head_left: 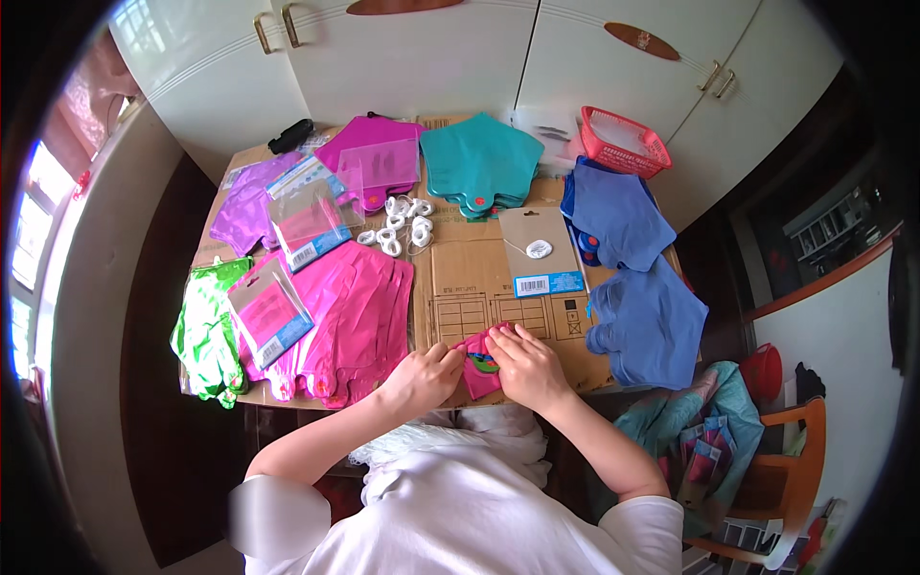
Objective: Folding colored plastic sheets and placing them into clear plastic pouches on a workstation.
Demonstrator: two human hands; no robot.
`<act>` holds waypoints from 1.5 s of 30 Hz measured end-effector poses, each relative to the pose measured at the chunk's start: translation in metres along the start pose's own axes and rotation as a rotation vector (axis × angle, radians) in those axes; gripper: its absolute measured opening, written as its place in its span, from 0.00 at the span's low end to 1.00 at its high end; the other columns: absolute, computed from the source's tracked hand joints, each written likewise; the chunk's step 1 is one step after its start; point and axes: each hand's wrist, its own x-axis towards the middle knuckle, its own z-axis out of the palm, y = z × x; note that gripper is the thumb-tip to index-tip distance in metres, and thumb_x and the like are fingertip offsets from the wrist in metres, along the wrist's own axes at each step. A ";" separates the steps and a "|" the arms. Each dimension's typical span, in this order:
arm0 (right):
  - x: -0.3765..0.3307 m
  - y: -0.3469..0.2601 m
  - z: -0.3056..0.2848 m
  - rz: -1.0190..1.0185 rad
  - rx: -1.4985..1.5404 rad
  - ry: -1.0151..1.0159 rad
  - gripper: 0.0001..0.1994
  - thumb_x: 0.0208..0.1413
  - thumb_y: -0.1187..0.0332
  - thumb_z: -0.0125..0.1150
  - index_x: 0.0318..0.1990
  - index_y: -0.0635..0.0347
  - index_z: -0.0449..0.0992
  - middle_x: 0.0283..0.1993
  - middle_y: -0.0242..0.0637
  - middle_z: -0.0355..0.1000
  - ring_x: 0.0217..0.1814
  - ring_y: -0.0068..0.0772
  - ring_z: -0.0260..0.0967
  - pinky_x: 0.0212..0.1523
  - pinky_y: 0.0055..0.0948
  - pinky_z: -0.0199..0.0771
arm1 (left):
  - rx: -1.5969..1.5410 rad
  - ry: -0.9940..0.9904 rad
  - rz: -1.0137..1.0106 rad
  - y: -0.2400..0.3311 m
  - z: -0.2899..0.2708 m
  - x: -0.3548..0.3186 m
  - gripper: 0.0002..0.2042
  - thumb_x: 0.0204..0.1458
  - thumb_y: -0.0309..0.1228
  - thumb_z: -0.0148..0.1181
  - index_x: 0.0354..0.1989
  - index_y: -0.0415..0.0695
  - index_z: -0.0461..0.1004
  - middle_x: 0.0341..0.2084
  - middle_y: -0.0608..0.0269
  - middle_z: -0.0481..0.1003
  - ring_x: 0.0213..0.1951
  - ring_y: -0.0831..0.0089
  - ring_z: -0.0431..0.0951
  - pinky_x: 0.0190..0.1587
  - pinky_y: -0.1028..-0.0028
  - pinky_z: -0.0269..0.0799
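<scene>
At the near edge of the cardboard-covered table a small folded pink foil balloon (pixel 482 381) with a green and dark printed patch lies between my hands. My left hand (pixel 425 377) has curled fingers closed at its left edge. My right hand (pixel 529 369) lies over its right side with fingers stretched out flat, pressing on it and hiding part. Left of my hands is a fanned stack of flat pink foil balloons (pixel 350 307), with a clear-windowed packet (pixel 270 311) on it. Beyond my right hand lies a grey-brown backing card (pixel 541 230) with a white ribbon coil (pixel 539 249).
Several white ribbon coils (pixel 391 235) lie mid-table. Around them are green foil (pixel 211 321), purple (pixel 254 201), magenta (pixel 369 139), teal (pixel 479 158) and blue (pixel 647 326) stacks. A red basket (pixel 623 144) stands far right; a wooden chair (pixel 805 479) is beside the table.
</scene>
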 end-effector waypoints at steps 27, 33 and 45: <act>-0.020 0.006 -0.088 0.228 0.270 -0.034 0.08 0.53 0.64 0.61 0.32 0.59 0.75 0.26 0.45 0.75 0.26 0.44 0.76 0.27 0.38 0.74 | -0.345 0.165 -0.325 -0.042 0.051 0.139 0.13 0.47 0.38 0.62 0.40 0.48 0.77 0.39 0.61 0.74 0.46 0.60 0.72 0.48 0.60 0.66; 0.021 0.119 -0.088 0.526 0.900 0.003 0.11 0.59 0.63 0.58 0.35 0.64 0.74 0.29 0.37 0.75 0.29 0.24 0.71 0.31 0.29 0.70 | -0.533 -0.159 -0.140 -0.039 0.001 0.094 0.08 0.48 0.34 0.61 0.34 0.45 0.76 0.37 0.60 0.75 0.45 0.61 0.74 0.48 0.58 0.67; 0.039 0.097 0.017 0.799 1.667 0.148 0.12 0.61 0.62 0.57 0.46 0.60 0.73 0.41 0.28 0.73 0.41 0.18 0.70 0.43 0.23 0.69 | -0.391 0.025 -0.461 -0.015 0.008 0.061 0.13 0.47 0.39 0.62 0.38 0.46 0.78 0.35 0.58 0.73 0.44 0.57 0.72 0.47 0.61 0.68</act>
